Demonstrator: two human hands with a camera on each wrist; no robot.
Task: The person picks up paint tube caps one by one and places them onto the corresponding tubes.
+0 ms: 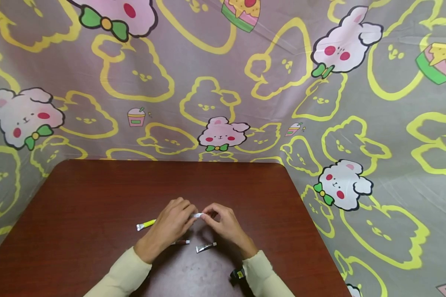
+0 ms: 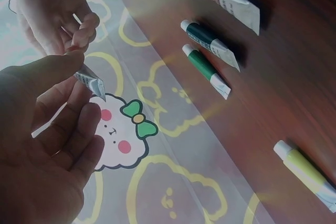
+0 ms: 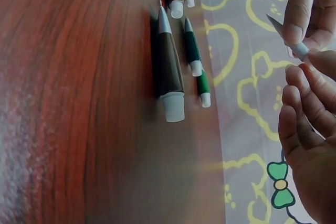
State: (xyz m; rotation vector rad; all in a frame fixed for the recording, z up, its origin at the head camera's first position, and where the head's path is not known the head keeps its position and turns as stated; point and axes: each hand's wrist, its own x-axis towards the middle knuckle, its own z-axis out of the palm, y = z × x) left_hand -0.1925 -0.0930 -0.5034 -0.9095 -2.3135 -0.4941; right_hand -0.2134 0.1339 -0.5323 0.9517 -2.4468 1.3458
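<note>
Above the middle of the table, my left hand (image 1: 172, 218) pinches a small silver-white paint tube (image 1: 198, 215) between thumb and fingers. My right hand (image 1: 226, 225) meets it from the other side, thumb and fingertips pinching its capped end. In the left wrist view the flat crimped end of this paint tube (image 2: 92, 83) sticks out past the left thumb. The right wrist view shows its white cap (image 3: 299, 50) at the right fingertips. Below the hands lie a dark tube (image 1: 206, 247) and a brownish tube (image 1: 182, 242), the latter partly hidden by the left hand.
A yellow tube (image 1: 146, 224) lies left of the left hand. Dark green (image 2: 205, 40) and bright green (image 2: 202, 66) tubes lie side by side on the brown table (image 1: 96, 185). A cartoon-printed cloth (image 1: 163, 111) surrounds the table's back and sides.
</note>
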